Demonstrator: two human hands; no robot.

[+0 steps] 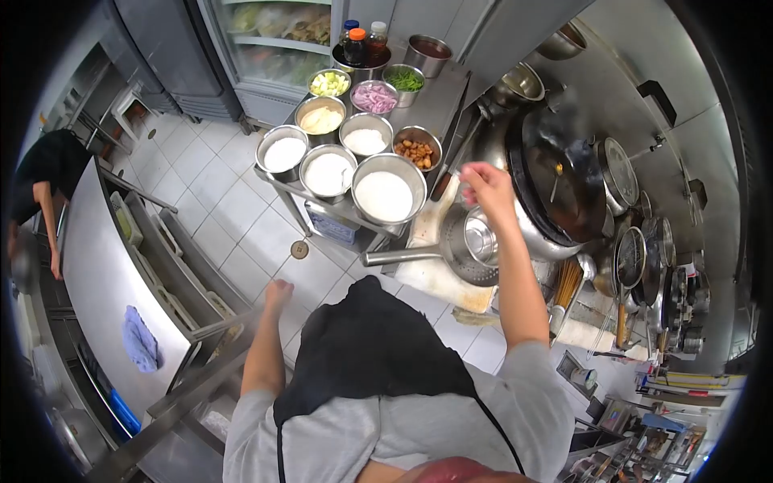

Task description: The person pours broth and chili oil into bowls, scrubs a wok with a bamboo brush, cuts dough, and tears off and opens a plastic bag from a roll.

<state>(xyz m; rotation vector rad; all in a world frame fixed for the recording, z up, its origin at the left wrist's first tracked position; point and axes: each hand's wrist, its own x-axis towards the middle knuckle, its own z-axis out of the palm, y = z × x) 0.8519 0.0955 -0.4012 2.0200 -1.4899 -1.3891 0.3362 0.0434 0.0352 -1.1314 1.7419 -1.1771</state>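
Plainly, white contents in bowls (389, 189).

Kitchen surfaces, mostly metal: round silver-coloured metal tub (386, 221) w/ smooth, shiny wall; long-handled perforated metal strainer (403, 255), handle smooth & satin; wide dark round metal wok (576, 189), glossy inside. Flat grey metal countertop (101, 258) looks smooth w/ soft sheen; crumpled blue cloth (142, 339) on it, matt & rough. Black cloth apron (370, 338), matt, over soft matt grey cloth shirt (342, 427). Square white floor tiles (211, 221): smooth, slightly glossy w/ dull joints.
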